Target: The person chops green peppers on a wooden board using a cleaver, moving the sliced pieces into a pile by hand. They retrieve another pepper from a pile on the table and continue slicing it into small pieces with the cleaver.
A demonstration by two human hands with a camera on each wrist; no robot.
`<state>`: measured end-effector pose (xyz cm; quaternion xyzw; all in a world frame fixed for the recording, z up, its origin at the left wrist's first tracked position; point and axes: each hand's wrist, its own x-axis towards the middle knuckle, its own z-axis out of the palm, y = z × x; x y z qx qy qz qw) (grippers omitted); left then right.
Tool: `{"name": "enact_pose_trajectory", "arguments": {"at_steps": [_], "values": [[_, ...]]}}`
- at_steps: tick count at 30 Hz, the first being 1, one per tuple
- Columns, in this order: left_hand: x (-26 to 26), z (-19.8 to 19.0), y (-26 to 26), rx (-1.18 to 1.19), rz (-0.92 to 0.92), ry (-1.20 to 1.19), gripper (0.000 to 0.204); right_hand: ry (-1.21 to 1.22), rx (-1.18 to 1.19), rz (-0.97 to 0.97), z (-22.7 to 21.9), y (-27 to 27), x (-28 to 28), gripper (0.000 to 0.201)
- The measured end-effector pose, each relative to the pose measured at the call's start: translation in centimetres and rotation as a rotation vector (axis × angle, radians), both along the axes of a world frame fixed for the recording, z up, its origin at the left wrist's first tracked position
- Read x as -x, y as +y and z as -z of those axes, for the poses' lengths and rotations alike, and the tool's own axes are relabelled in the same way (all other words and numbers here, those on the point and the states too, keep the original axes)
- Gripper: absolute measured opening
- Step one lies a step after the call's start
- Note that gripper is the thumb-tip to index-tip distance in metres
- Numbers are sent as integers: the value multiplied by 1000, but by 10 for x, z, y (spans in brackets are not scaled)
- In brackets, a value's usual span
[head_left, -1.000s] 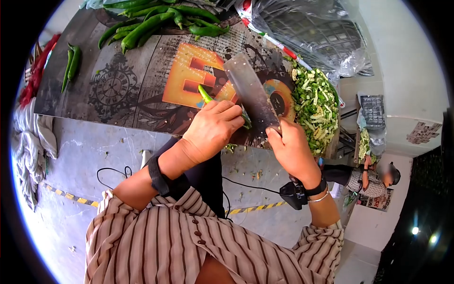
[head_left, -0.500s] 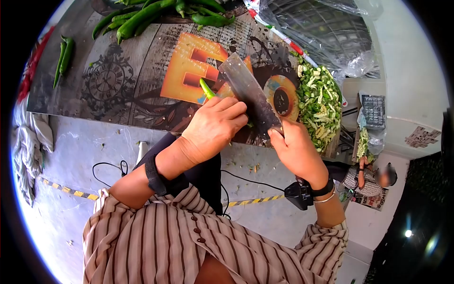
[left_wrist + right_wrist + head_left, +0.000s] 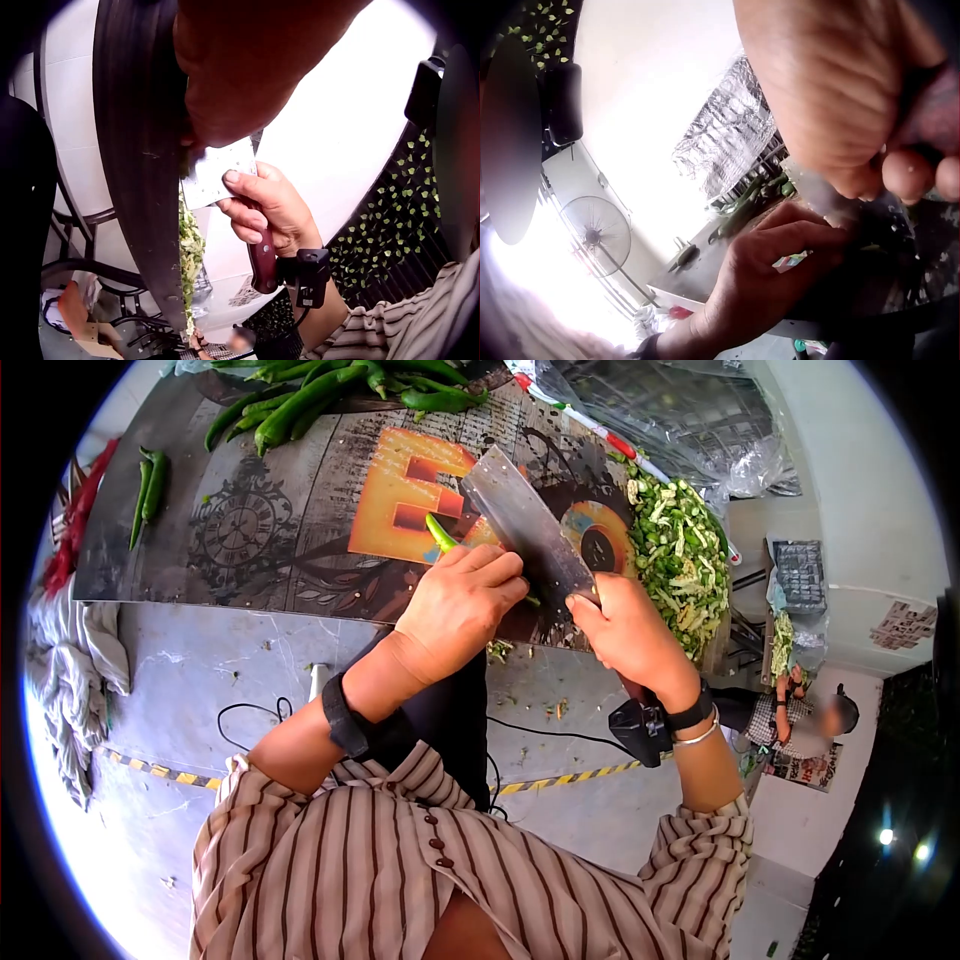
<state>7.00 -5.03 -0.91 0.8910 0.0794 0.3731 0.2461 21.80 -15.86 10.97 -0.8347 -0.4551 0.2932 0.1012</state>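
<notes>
In the head view the left hand [image 3: 462, 605] holds a green pepper [image 3: 440, 532] against the table, its pale tip poking out past the knuckles and most of it hidden under the fingers. The right hand [image 3: 632, 630] grips a cleaver [image 3: 530, 520] whose wide blade stands right beside the left fingertips. The left wrist view shows the cleaver's dark red handle [image 3: 262, 259] in the right hand [image 3: 274, 206], with the thumb on the blade. From the right wrist, the left hand [image 3: 769, 266] appears bent close to the blade.
Chopped green pieces [image 3: 680, 560] are heaped at the table's right end. Whole peppers [image 3: 310, 405] lie at the far edge, with two more [image 3: 150, 490] at the left. Clear plastic [image 3: 660, 410] covers something at the back right. Another person [image 3: 800, 725] works farther off.
The cleaver and both hands have shifted slightly, staying close together. The left hand keeps its hold on the pepper, and the camera view has moved a little.
</notes>
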Motion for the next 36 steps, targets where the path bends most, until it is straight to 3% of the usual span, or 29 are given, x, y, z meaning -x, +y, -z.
{"name": "enact_pose_trajectory", "arguments": {"at_steps": [6,8,12,17,18,21,26,30,36], "values": [[-1,1,1,26,2,13,24,-21,-54,-29,10,0,0,27],[-3,-1,1,2,10,-7,24,-73,-282,-110,22,12,3,27],[-1,-1,3,13,12,0,24,-69,-315,-107,24,15,2,26],[-2,1,1,48,21,-35,22,-77,-294,178,26,-7,-21,24],[-1,2,0,34,20,-47,22,82,-279,367,19,-15,-21,25],[0,1,1,20,15,-44,22,121,-445,409,15,-47,-19,24],[-1,2,0,-5,9,-45,20,499,-779,696,31,-98,0,20],[-1,-3,-1,7,9,-82,26,621,-917,900,44,-129,27,17],[-5,4,0,-59,-2,-103,25,824,-1010,988,69,-163,67,15]]}}
